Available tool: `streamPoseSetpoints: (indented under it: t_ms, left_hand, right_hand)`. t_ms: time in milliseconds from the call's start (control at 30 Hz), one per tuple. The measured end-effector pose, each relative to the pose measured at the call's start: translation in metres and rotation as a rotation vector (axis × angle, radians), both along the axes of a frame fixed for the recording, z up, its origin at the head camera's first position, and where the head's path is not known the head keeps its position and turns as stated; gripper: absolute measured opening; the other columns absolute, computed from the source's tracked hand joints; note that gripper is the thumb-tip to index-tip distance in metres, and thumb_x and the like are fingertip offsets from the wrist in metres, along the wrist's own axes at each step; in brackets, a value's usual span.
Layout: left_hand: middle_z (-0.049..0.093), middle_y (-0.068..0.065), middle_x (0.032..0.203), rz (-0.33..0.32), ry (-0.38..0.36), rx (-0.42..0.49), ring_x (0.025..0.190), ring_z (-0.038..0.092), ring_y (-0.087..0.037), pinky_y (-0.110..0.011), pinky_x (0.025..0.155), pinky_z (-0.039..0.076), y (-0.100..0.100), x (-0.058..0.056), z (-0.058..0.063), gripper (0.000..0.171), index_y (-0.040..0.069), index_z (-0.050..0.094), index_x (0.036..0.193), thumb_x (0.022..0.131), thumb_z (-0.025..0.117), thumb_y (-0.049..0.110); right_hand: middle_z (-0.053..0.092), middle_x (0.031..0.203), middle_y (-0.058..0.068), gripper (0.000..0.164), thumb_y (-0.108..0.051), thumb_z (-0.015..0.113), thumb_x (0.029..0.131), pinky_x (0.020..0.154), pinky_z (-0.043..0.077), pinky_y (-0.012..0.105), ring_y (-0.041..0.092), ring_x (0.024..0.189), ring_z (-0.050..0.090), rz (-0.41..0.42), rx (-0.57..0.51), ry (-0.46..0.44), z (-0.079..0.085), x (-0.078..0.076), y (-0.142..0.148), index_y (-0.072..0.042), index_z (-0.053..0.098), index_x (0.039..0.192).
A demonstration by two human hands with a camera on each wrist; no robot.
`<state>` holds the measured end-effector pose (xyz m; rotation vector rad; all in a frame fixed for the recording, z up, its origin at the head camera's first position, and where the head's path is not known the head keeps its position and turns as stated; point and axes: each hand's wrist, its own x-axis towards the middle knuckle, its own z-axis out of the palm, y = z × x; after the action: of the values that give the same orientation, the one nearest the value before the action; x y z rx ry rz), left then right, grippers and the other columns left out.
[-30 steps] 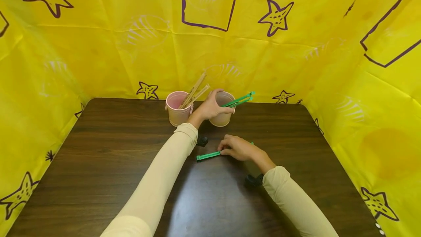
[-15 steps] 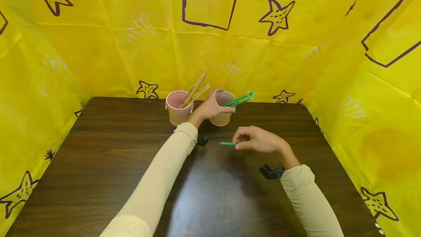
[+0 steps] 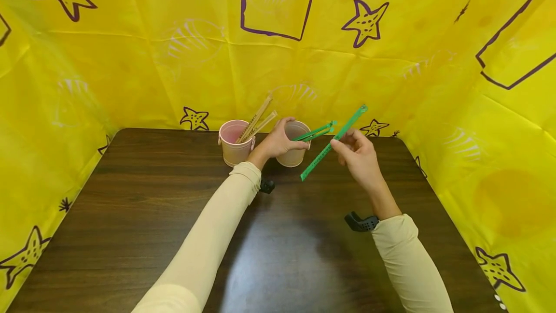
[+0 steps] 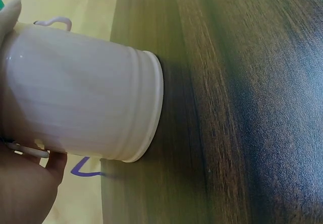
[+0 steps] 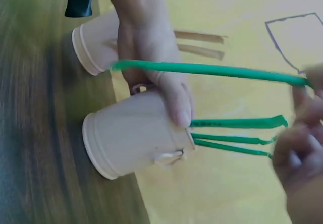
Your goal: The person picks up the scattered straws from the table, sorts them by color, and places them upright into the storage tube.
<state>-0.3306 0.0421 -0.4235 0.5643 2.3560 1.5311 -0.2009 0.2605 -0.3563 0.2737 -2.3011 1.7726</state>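
Note:
In my right hand (image 3: 358, 156), a green wrapped straw (image 3: 322, 154) is pinched between thumb and fingers. It slants in the air to the right of the beige bucket (image 3: 292, 158), its lower end close by the bucket's side. My left hand (image 3: 278, 142) grips that bucket at the rim, the thumb (image 5: 179, 105) over the near edge. Three green wrapped straws (image 5: 237, 123) lean out of the bucket in the right wrist view. From the left wrist, the bucket's smooth wall (image 4: 75, 88) and its base on the table fill the left side.
A pink bucket (image 3: 235, 154) stands left of the beige one, with two brown wrapped straws (image 3: 257, 119) leaning out of it. Both are near the back edge of the dark wooden table (image 3: 143, 197). A yellow patterned sheet (image 3: 130, 71) surrounds the back and sides.
My right hand has lifted a green wrapped straw from the table and moved it up and right, turning it from nearly flat to slanted. The left hand stays on the bucket.

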Motion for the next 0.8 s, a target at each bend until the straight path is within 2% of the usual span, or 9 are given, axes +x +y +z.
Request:
streamPoseSetpoints:
  t_ms: [133, 267, 367, 500, 667, 800]
  left_hand:
    - [0.028, -0.014, 0.16, 0.001, 0.001, -0.01, 0.138, 0.045, -0.038, -0.057, 0.111, 0.044, 0.001, -0.002, 0.0, 0.104, 0.022, 0.023, 0.159, 0.08, 0.085, 0.048]
    - [0.027, -0.013, 0.161, 0.0, 0.0, -0.019, 0.141, 0.042, -0.037, -0.056, 0.115, 0.04, 0.002, -0.002, 0.0, 0.104, 0.021, 0.023, 0.159, 0.08, 0.086, 0.047]
    - [0.027, -0.013, 0.161, -0.001, 0.001, -0.018, 0.144, 0.041, -0.037, -0.056, 0.116, 0.039, 0.001, -0.002, 0.0, 0.106, 0.021, 0.023, 0.159, 0.079, 0.086, 0.048]
    - [0.026, -0.013, 0.162, -0.005, 0.0, 0.0, 0.147, 0.038, -0.037, -0.055, 0.118, 0.037, 0.0, -0.001, 0.0, 0.106, 0.02, 0.022, 0.159, 0.079, 0.086, 0.047]
    - [0.024, -0.013, 0.163, -0.005, 0.001, -0.002, 0.148, 0.036, -0.035, -0.054, 0.12, 0.035, 0.0, 0.0, 0.001, 0.105, 0.02, 0.023, 0.159, 0.08, 0.086, 0.048]
    - [0.025, -0.014, 0.163, 0.0, 0.005, -0.007, 0.147, 0.037, -0.036, -0.055, 0.119, 0.036, 0.001, 0.001, 0.002, 0.104, 0.019, 0.024, 0.159, 0.08, 0.085, 0.047]
  right_hand:
    - [0.062, 0.082, -0.005, 0.009, -0.009, 0.068, 0.098, 0.05, 0.036, 0.027, 0.013, 0.047, 0.039, -0.09, -0.255, 0.136, 0.003, -0.006, -0.006, -0.014, 0.061, 0.1]
    - [0.067, 0.088, -0.005, 0.015, -0.004, 0.069, 0.096, 0.047, 0.033, 0.024, 0.008, 0.043, 0.038, -0.145, -0.353, 0.213, 0.003, -0.013, -0.013, -0.017, 0.063, 0.097]
    - [0.068, 0.089, -0.006, 0.015, -0.007, 0.071, 0.095, 0.044, 0.033, 0.019, 0.004, 0.042, 0.04, -0.184, -0.322, 0.201, 0.0, -0.017, -0.018, -0.02, 0.064, 0.097]
    - [0.069, 0.091, -0.007, 0.012, -0.009, 0.071, 0.096, 0.042, 0.032, 0.017, 0.003, 0.041, 0.04, -0.193, -0.264, 0.155, -0.006, -0.023, -0.024, -0.017, 0.064, 0.1]
    - [0.066, 0.094, -0.005, 0.012, -0.004, 0.069, 0.096, 0.041, 0.03, 0.015, 0.001, 0.041, 0.039, -0.203, -0.255, 0.115, -0.011, -0.034, -0.03, -0.009, 0.063, 0.105]
    - [0.063, 0.097, -0.001, 0.016, -0.003, 0.066, 0.097, 0.044, 0.03, 0.015, 0.001, 0.043, 0.039, -0.21, -0.161, 0.067, -0.01, -0.042, -0.035, 0.003, 0.06, 0.111]
